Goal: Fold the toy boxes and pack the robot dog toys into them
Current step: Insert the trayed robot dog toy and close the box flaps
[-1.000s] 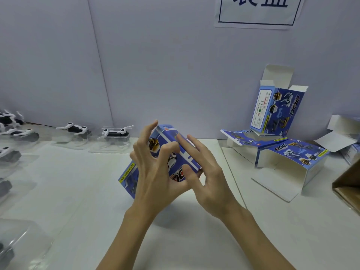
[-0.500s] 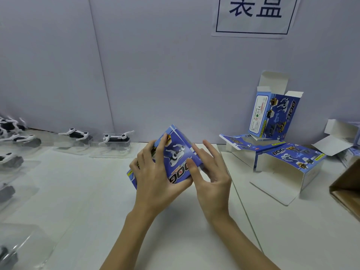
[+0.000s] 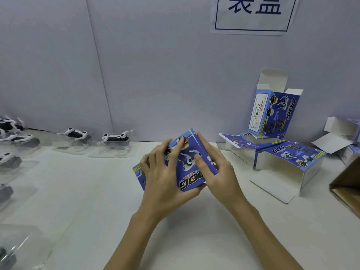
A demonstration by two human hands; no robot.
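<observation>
Both of your hands grip one blue toy box above the middle of the counter.

Your left hand [image 3: 165, 178] wraps the toy box [image 3: 190, 164] from the left with fingers spread over its printed face, and your right hand [image 3: 218, 172] clamps its right edge, thumb on the front. The box is tilted; its far side and lower left corner are hidden behind your hands. The white counter [image 3: 97, 191] lies bare in front of and to the left of the box. To the right, an open folded box [image 3: 288, 162] lies on its side near your right hand, with an upright open box [image 3: 272, 112] behind it against the wall. Robot dog toys [image 3: 115, 137] in clear trays line the back and left edge; those at far left are cut off and blurred. A brown carton [image 3: 346, 188] is cut off at the right edge.
</observation>
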